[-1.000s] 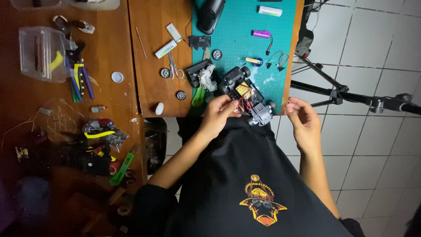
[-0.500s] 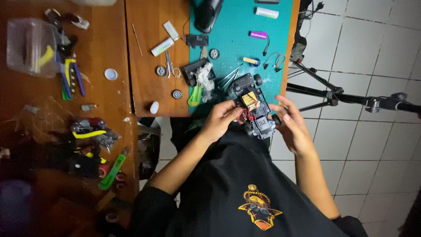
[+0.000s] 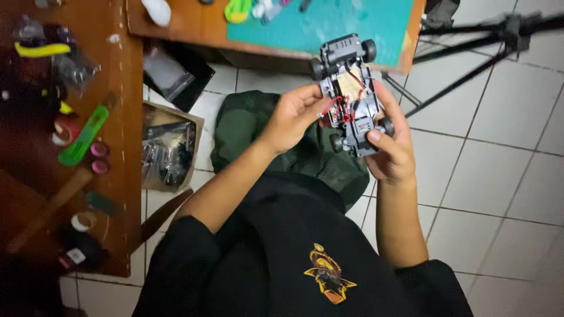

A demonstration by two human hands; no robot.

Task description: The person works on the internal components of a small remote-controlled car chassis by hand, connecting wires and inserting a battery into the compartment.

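Fingers [image 3: 376, 136] of the right hand [image 3: 392, 154] wrap the small car chassis [image 3: 351, 94], held off the worktop [image 3: 176, 26] over the lap; left hand [image 3: 292, 117] fingers pinch its red wires. The body shell is off, electronics bare, so work looks unfinished. A tripod [image 3: 470, 56] stands right of the chassis; nothing blocks it.

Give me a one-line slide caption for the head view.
Both hands, left hand and right hand, hold a small model car chassis above the lap.
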